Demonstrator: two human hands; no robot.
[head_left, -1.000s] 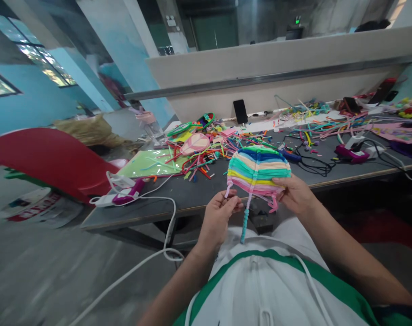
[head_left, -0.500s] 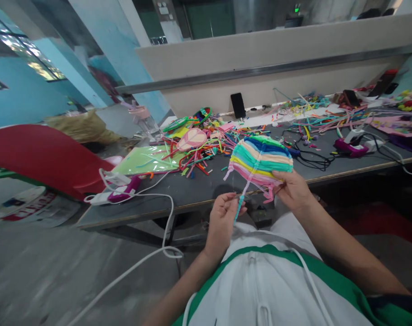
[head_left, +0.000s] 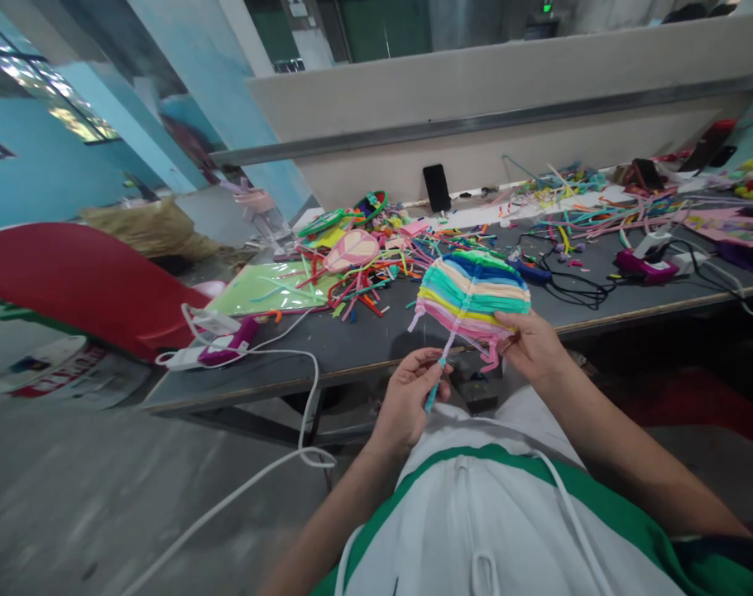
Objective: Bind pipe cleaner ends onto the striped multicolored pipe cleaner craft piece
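A striped fan made of pipe cleaners (head_left: 472, 290), with bands of green, blue, peach, teal, yellow and pink, is held up over the table's front edge. My right hand (head_left: 534, 343) pinches its lower right edge, thumb on top. Its stem runs down from the pink end, lilac first and then wrapped in teal (head_left: 433, 396). My left hand (head_left: 410, 389) is closed on that teal stretch, thumb and fingers pressed together near its top. Loose pink ends hang at both lower corners of the fan.
On the dark table (head_left: 277, 372) lie many scattered pipe cleaners (head_left: 357, 290), a green plastic packet (head_left: 270, 290) and a pink leaf-shaped piece (head_left: 352, 251). A phone (head_left: 437, 188) leans on the partition. Glue guns with cables (head_left: 231, 339) rest at left and right. A red chair (head_left: 84, 281) stands left.
My left thumb and fingers have moved up the teal-wrapped stem, covering more of its upper part. The fan has shifted very slightly left; my right hand keeps its pinch.
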